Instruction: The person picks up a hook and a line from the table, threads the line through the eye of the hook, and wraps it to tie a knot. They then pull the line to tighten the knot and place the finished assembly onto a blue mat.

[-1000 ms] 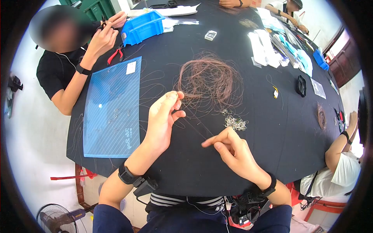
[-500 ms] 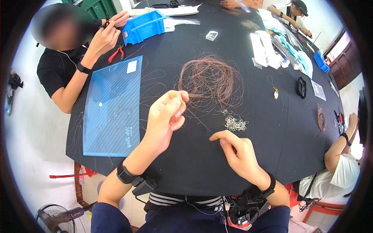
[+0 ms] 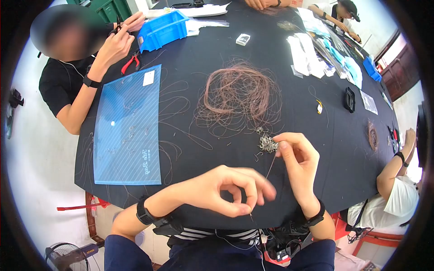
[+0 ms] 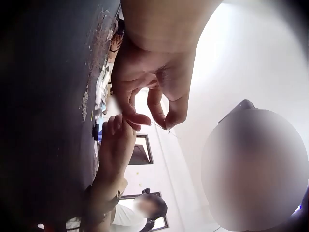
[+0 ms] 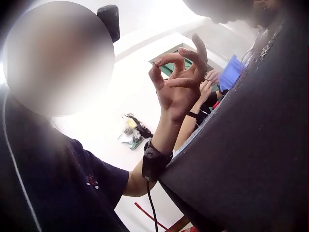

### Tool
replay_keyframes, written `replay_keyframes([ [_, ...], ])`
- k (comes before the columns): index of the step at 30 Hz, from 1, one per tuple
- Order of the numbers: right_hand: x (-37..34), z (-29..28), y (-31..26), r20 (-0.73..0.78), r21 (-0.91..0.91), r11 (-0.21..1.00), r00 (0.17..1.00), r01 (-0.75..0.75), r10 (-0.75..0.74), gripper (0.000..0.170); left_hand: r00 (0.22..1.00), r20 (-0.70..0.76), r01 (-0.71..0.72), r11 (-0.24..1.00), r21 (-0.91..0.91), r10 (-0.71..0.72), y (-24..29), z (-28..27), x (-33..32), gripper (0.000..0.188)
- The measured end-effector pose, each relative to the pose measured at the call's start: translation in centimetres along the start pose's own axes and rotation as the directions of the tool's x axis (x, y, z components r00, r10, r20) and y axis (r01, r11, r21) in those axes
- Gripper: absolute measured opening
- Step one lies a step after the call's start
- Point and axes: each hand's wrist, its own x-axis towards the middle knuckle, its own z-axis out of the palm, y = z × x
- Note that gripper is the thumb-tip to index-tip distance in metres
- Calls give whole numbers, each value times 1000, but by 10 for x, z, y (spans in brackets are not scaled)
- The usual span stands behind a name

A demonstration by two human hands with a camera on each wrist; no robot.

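Observation:
In the head view, my left hand (image 3: 226, 189) is near the table's front edge, thumb and index fingertip pinching the end of a thin brown line (image 3: 269, 170). Whatever else sits between those fingertips is too small to make out. The line runs up to my right hand (image 3: 299, 158), which pinches it between thumb and index finger beside a pile of small metal fish hooks (image 3: 267, 144). One loose hook (image 3: 258, 156) lies just below the pile. A big loose coil of brown line (image 3: 242, 92) spreads behind the hands.
A blue striped file bag (image 3: 129, 131) with hooks and line on it lies left. Red-handled pliers (image 3: 131, 63), a blue bin (image 3: 163, 31) and a small white box (image 3: 243, 39) are farther back. White paper strips (image 3: 304, 56) lie right. Other people sit around the table.
My left hand has swung down and right to the front edge. The right hand has risen to the hook pile and now pinches the line, and a loose hook shows beside the pile.

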Motion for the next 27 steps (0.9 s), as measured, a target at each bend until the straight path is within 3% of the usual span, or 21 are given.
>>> replay_keyframes([
  [1,1,0,1,45,-24,1000,999,6,-5,13,998,45,48,999,-26,-47,0,1,0,3],
  [5,2,-3,7,179,-60,998,984,29,-18,21,988,107,-111,994,10,109,-1,3,-1,5],
  [6,2,0,7,174,-44,999,984,31,-23,22,988,76,-132,991,2,131,2,4,-2,7],
  [9,4,5,7,95,37,998,994,55,-59,25,957,-210,-157,966,207,200,16,5,-6,8],
  [10,5,4,6,68,51,996,995,67,-70,25,905,-317,-148,908,393,285,17,3,-5,10],
  [11,5,2,5,41,66,995,996,79,-82,25,844,-323,-131,749,649,427,17,0,-3,14],
  [14,1,-5,-3,201,119,993,979,6,-31,20,746,-243,-32,398,917,620,11,-3,-1,18],
  [16,3,-4,-5,352,169,985,935,-17,-44,18,716,-117,-45,213,976,688,4,-5,1,20],
  [19,-2,0,-1,508,188,979,861,-83,-25,18,712,-83,-31,149,988,697,1,-3,2,21],
  [23,-7,1,-6,560,135,966,821,-222,110,16,699,-63,-37,124,992,713,-1,-5,1,19],
  [27,-7,2,-9,543,218,943,834,-252,97,11,703,-68,-33,128,991,708,-2,-5,1,18],
])
